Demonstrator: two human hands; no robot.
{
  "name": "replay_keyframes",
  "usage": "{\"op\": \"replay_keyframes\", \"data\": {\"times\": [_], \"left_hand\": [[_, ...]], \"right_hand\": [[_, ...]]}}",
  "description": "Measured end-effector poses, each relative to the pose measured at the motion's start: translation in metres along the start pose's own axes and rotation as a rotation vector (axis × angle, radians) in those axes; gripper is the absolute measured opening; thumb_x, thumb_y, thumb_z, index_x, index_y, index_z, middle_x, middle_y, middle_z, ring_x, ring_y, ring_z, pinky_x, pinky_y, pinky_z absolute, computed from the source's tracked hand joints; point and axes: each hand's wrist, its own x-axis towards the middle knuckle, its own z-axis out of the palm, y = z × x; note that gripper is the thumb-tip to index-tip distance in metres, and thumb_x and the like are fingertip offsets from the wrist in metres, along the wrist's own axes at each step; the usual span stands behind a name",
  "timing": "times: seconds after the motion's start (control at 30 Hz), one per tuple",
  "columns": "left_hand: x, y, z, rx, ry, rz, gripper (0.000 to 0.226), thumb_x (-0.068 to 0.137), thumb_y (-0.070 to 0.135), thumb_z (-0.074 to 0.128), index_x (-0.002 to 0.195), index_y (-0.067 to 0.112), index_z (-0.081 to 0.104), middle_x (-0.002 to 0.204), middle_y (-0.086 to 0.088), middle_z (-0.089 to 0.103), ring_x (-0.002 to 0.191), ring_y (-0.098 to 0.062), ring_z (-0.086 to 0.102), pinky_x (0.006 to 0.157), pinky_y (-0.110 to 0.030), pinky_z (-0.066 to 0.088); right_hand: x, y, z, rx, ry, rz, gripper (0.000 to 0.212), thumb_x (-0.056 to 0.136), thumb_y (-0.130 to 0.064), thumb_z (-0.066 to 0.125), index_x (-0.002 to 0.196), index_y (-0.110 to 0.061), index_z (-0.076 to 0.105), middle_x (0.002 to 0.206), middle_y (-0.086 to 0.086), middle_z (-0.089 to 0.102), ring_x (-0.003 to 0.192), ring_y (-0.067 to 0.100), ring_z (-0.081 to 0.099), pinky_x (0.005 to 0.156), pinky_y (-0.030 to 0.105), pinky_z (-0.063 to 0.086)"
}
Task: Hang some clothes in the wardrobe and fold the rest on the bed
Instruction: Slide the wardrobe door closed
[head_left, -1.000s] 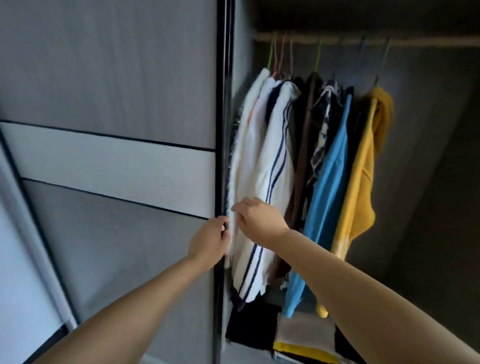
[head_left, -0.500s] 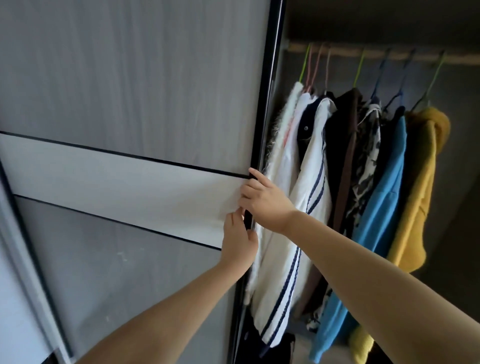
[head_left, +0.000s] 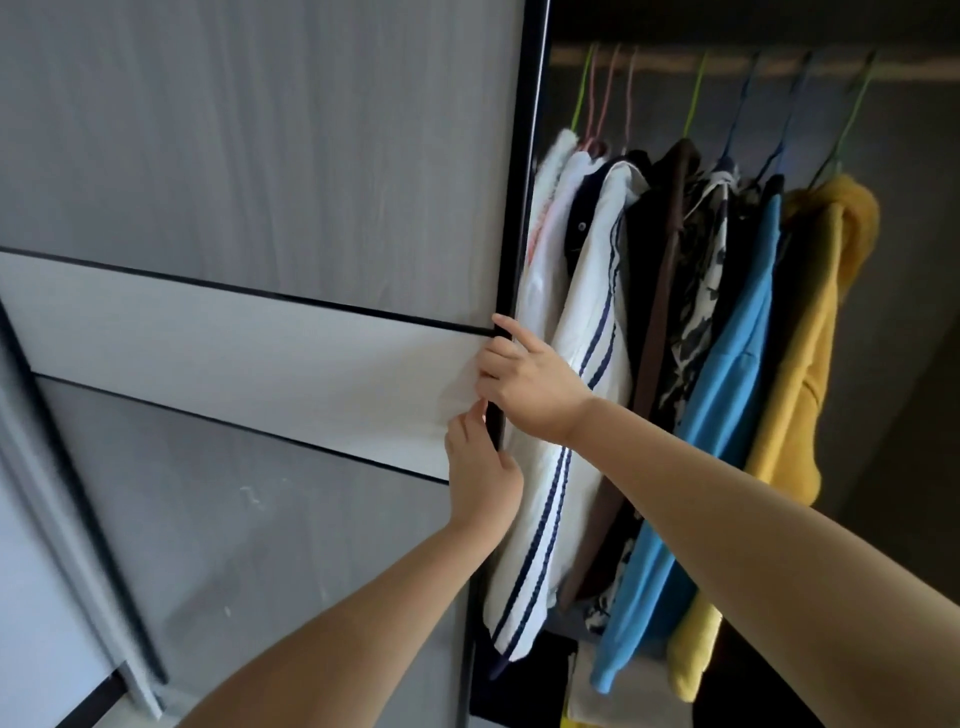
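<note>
While curled round the door edge (head_left: 521, 208), left hand (head_left: 483, 483) and right hand (head_left: 530, 387) beside hanging clothes (head_left: 589, 312).

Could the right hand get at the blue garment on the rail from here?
Probably yes. The right hand is on the sliding door's edge, and the blue garment hangs in the open side, with nothing in front.

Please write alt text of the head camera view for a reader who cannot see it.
Both hands, the left hand below the right hand, grip the dark edge of a grey sliding wardrobe door. Beside it hang clothes: white striped, brown, blue, yellow.
</note>
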Motion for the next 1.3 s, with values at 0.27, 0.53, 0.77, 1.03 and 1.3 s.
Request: {"op": "replay_keyframes", "data": {"times": [0.27,0.53,0.77,1.03,1.3], "left_hand": [[-0.037,0.032,0.050,-0.092,-0.112,0.119,0.069,0.077,-0.014,0.041,0.141,0.010,0.035,0.131,-0.003,0.037,0.127,-0.018,0.034,0.103,-0.020,0.032],[-0.067,0.062,0.102,-0.006,-0.469,0.407,0.072,0.087,-0.004,0.044,0.151,0.018,0.018,0.144,-0.001,0.028,0.132,-0.016,0.035,0.109,-0.029,0.038],[-0.049,0.067,0.108,0.765,-0.335,1.156,0.077,0.076,0.021,0.066,0.147,0.019,0.035,0.155,-0.014,0.026,0.144,-0.031,0.023,0.108,-0.067,0.007],[0.022,0.124,0.086,0.942,0.025,1.396,0.101,0.066,0.062,0.072,0.149,0.024,0.029,0.156,-0.010,0.002,0.144,-0.026,0.003,0.105,-0.070,0.008],[0.029,0.167,0.135,0.993,0.143,1.653,0.101,0.079,0.079,0.041,0.151,0.017,0.005,0.156,-0.009,-0.003,0.142,-0.030,-0.003,0.110,-0.060,-0.003]], "right_hand": [[-0.078,0.029,-0.011,0.002,0.046,0.079,0.025,0.078,0.005,0.051,0.064,-0.011,0.064,0.074,0.003,0.059,0.075,0.024,0.061,0.110,0.050,0.035],[-0.179,0.059,-0.046,-0.075,-0.129,0.201,0.025,0.083,-0.004,0.047,0.078,-0.014,0.070,0.089,0.004,0.065,0.092,0.025,0.064,0.113,0.050,0.026],[-0.263,0.078,-0.084,-0.185,-0.307,0.462,0.025,0.066,0.004,0.070,0.082,-0.013,0.075,0.092,0.007,0.067,0.098,0.029,0.065,0.109,0.055,0.031],[-0.268,0.007,-0.077,0.238,-0.170,1.448,0.060,0.098,-0.035,0.046,0.149,-0.039,0.014,0.161,0.002,-0.001,0.148,0.024,-0.005,0.116,0.048,0.003],[-0.249,0.023,-0.030,0.467,0.169,1.971,0.069,0.097,-0.053,0.029,0.136,-0.044,-0.027,0.154,-0.008,-0.033,0.143,0.018,-0.027,0.111,0.064,0.003]]}}
